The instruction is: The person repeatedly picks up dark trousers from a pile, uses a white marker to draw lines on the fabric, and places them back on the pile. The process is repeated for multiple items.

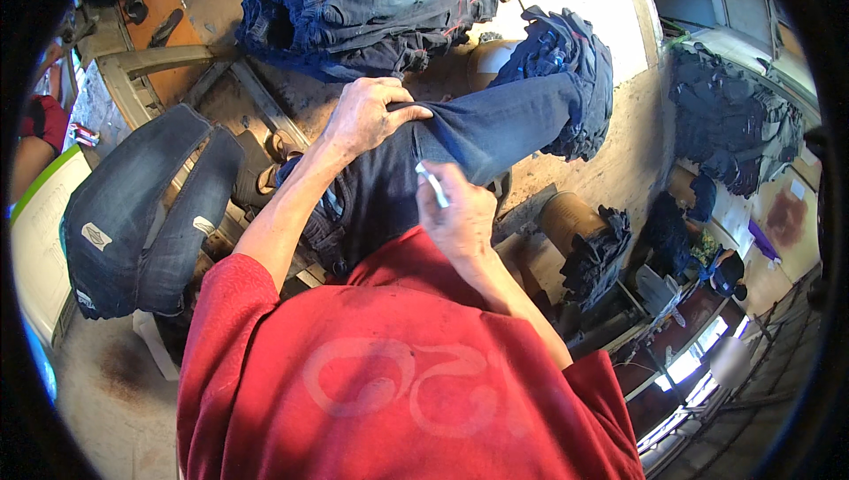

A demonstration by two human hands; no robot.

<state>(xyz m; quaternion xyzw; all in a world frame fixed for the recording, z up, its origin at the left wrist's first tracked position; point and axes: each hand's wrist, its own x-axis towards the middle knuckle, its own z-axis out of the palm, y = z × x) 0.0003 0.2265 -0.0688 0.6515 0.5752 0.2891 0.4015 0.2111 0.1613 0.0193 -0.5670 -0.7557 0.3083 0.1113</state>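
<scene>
A dark blue pair of jeans (495, 122) is pulled tight over a rounded form in front of me, its leg bunched in folds at the far end. My left hand (370, 113) presses down on the denim and pinches the cloth with fingers and thumb. My right hand (458, 215) is closed around a small white stick-like piece (432, 184), its tip touching the jeans just below the left hand. My red shirt (389, 365) fills the lower part of the view.
A heap of dark jeans (371, 2) lies on the worn bench behind. More jeans hang over a form at the left (141, 215). Other dark garments are piled at the right (734, 117), beside a cylinder form (566, 219) with cloth on it.
</scene>
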